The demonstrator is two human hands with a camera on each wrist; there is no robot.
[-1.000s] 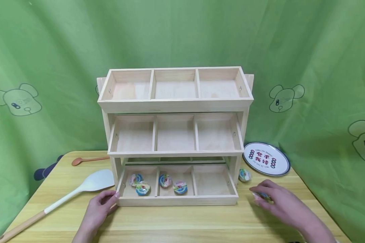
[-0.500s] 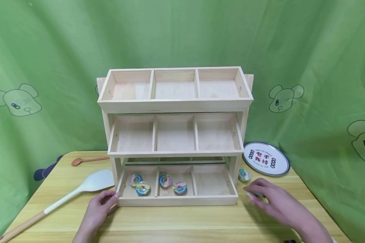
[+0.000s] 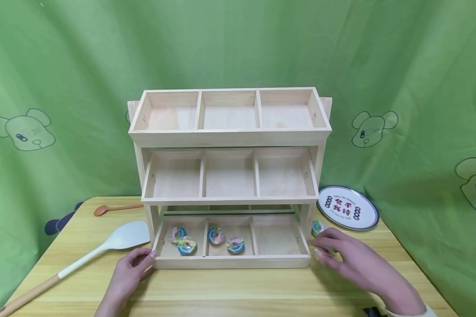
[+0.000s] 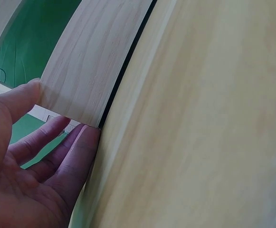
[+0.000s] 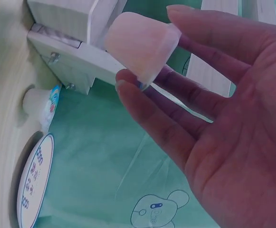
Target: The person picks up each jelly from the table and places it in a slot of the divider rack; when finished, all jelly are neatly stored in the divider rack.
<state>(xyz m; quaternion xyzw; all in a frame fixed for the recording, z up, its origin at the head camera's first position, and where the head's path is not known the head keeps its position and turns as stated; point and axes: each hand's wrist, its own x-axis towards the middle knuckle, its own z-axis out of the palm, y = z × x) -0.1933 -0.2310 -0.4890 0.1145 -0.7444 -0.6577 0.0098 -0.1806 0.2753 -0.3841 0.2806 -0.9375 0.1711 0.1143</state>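
Note:
A three-tier wooden rack (image 3: 230,138) stands mid-table, each tier split into three compartments. At the front left corner of its lowest tray (image 3: 230,263), my left hand (image 3: 127,273) pinches the tray's end; the thumb (image 4: 26,97) is at its upper edge and the fingertips lie lower down. My right hand (image 3: 353,259) holds a small jelly cup (image 5: 140,45) between thumb and fingers, just right of the lowest tray. Two jelly cups (image 3: 187,245) lie in that tray's left compartment and two more jelly cups (image 3: 216,236) in its middle one.
Behind my right hand, another jelly cup (image 3: 318,227) sits on the table beside the rack, near an oval plate (image 3: 348,208). On the left lie a white spatula (image 3: 127,235) and a small orange-brown spoon (image 3: 100,211). A green curtain (image 3: 230,44) hangs behind.
My right hand has moved left with the jelly cup, toward the right end of the lowest tray. The left hand stays on the tray's corner.

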